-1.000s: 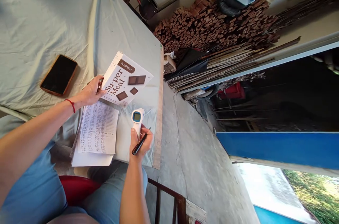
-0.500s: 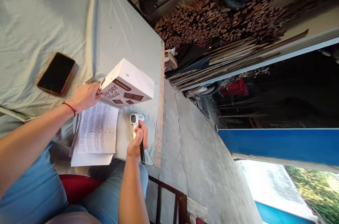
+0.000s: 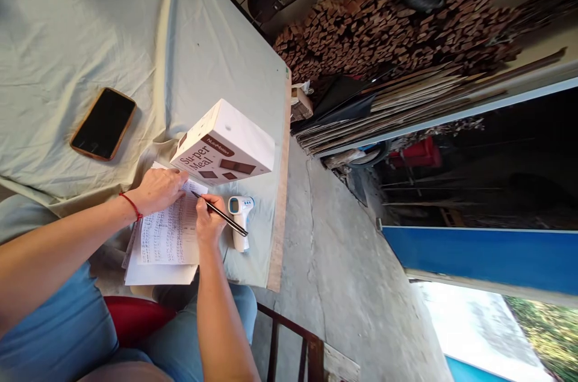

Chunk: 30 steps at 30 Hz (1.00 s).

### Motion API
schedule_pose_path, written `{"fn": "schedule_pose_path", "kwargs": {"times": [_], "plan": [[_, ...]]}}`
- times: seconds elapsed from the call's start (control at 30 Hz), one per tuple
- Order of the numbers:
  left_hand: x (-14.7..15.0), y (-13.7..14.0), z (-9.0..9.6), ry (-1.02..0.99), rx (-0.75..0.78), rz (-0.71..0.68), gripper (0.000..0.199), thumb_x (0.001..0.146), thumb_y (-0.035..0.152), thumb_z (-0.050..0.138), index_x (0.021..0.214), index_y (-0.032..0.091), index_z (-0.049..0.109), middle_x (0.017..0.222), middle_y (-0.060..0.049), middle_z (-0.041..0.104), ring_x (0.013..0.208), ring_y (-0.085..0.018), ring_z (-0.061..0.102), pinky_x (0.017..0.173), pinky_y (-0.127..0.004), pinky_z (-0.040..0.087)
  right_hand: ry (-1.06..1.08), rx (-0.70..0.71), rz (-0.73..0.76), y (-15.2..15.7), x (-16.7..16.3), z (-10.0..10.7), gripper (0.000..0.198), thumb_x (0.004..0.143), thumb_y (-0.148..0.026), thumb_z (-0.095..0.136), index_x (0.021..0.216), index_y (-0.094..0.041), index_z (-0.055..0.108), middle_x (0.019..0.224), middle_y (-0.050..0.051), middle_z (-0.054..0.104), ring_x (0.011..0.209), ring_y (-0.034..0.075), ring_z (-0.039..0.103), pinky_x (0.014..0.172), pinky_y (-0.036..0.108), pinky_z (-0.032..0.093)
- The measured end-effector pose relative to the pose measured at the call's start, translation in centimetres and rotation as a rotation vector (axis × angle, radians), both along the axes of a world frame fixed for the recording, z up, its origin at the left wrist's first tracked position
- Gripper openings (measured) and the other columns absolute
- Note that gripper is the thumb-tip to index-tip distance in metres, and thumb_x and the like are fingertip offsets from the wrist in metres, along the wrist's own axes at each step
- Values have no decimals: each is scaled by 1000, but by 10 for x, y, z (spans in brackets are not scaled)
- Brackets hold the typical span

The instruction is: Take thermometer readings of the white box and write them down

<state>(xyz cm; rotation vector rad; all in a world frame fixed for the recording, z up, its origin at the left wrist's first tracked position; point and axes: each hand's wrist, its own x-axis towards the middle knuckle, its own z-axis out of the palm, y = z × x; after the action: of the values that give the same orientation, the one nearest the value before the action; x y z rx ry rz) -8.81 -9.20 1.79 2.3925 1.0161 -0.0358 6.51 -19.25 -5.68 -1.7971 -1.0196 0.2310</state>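
One written sheet (image 3: pixel 167 234) beneath left hand (image 3: pixel 160 189), pen (image 3: pixel 233 224) in right hand (image 3: pixel 210 222)

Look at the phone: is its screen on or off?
Off, it seems: the phone has a plain black screen with nothing lit on it.

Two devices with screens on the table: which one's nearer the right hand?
The white handheld thermometer, lying just beside the right hand. The other, the brown-cased phone, lies well away, nearer the left hand.

The left grip (image 3: pixel 161 191) covers part of the papers (image 3: pixel 167 237), whose written lines are too small to read.
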Motion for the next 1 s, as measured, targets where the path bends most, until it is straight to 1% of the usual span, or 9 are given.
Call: {"fn": "schedule_pose_path", "kwargs": {"times": [0.1,0.2,0.43,0.57,0.67,0.87,1.0], "plan": [[0,0,2,1,-1,-1,32,104,27,59,131,11,64,125,-17,74,110,-36,74,85,-45,56,-72,-1,19,-2,0,-1,28,84,-48,56,81,-21,64,72,1,64,64,16,56,63,31,50],[0,0,2,-2,4,-1,30,103,27,59,129,12,65,125,-16,75,108,-35,74,83,-43,55,-113,-2,35,-1,-1,0,28,86,-48,54,81,-22,64,72,1,65,65,17,57,64,31,51],[0,1,0,11,30,1,26,103,30,57,124,16,64,119,-12,76,104,-32,74,74,-35,49,-122,-36,57,0,-2,2,30,86,-49,53,81,-22,65,72,2,66,65,17,58,64,32,53],[0,1,1,38,38,-15,28,105,31,55,126,15,64,121,-12,76,109,-34,74,74,-37,49,-131,-11,63,1,-3,3,30,86,-49,52,81,-22,64,71,2,66,64,17,58,63,32,52],[1,0,0,43,39,-17,29,106,31,55,127,14,64,122,-13,76,109,-34,74,74,-37,48,-150,-20,61,0,-3,3,30,87,-48,51,81,-22,63,70,2,65,63,17,57,62,31,51],[1,0,-4,28,63,-5,28,108,27,45,123,14,65,118,-14,77,101,-31,75,69,-36,45,-156,-16,69,0,-1,1,29,87,-49,51,81,-23,62,70,0,63,62,17,56,63,31,51],[2,0,-7,-12,83,3,26,107,27,46,119,15,66,113,-13,78,95,-29,75,66,-34,42,-168,-26,68,0,0,0,29,88,-49,49,81,-24,61,71,1,64,65,17,57,65,31,52]]}}
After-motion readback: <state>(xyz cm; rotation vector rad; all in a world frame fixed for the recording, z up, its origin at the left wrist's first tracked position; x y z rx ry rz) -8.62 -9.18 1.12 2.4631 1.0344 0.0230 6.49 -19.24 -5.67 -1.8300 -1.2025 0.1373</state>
